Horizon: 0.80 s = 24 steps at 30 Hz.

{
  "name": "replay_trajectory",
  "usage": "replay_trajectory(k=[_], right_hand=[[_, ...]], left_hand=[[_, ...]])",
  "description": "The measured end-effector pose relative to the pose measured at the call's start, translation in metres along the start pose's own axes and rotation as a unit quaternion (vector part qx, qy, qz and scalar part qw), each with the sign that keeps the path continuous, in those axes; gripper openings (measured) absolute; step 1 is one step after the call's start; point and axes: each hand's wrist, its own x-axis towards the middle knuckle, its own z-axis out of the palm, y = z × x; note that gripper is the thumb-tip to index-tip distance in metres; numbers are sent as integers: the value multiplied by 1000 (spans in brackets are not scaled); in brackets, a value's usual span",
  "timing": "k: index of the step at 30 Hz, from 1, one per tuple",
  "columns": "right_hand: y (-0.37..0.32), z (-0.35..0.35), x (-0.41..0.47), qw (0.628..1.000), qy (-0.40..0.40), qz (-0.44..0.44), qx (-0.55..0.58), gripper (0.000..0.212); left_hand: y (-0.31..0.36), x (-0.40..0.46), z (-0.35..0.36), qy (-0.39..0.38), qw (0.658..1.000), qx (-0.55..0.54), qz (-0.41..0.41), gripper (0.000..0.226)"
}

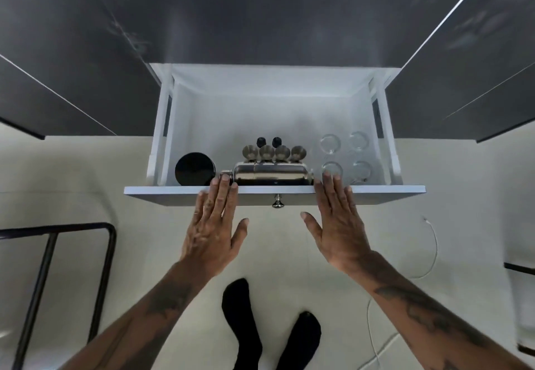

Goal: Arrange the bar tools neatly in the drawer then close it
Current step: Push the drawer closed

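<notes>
Drawer [275, 100]: white, pulled fully open beneath the dark cabinet fronts [260, 8]; its front panel [173, 193] runs across the middle of the view, with a small metal knob [277, 202] at its centre.

Contents, front row: a black round lid [194, 173] at 9 o'clock; just beside it, at centre, a metal shaker [273, 175] lying on its side along the front panel, its cap [226, 175] pointing to 9 o'clock.

Contents, behind the shaker toward 12 o'clock: four metal cups [274, 153] in a close row; two black stoppers [269, 141] behind them.

Contents, 3 o'clock side: four clear glasses [344, 154] in a two-by-two block, set apart from the metal pieces.

Your left hand [215, 225]: flat, fingers spread and straight, fingertips lying over the top edge of the front panel by the shaker cap; holding nothing.

Your right hand [337, 222]: flat likewise, fingers extended over the panel edge by the nearest glass; holding nothing.

Surroundings: pale floor [72, 167]; your feet in black socks [246, 326] at 6 o'clock; a black metal frame [58, 254] at 8 o'clock; a white cable [432, 242] on the floor at 4 o'clock.
</notes>
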Motion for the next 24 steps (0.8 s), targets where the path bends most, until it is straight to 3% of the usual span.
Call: replay_trajectory(k=[10, 24], right_hand=[[11, 18, 21, 997, 64, -17, -27, 77], [23, -13, 156, 994, 102, 0, -48, 76]], left_hand=[[-24, 20, 23, 26, 998, 52, 37, 79], [-52, 154, -2, 55, 995, 73, 26, 80]])
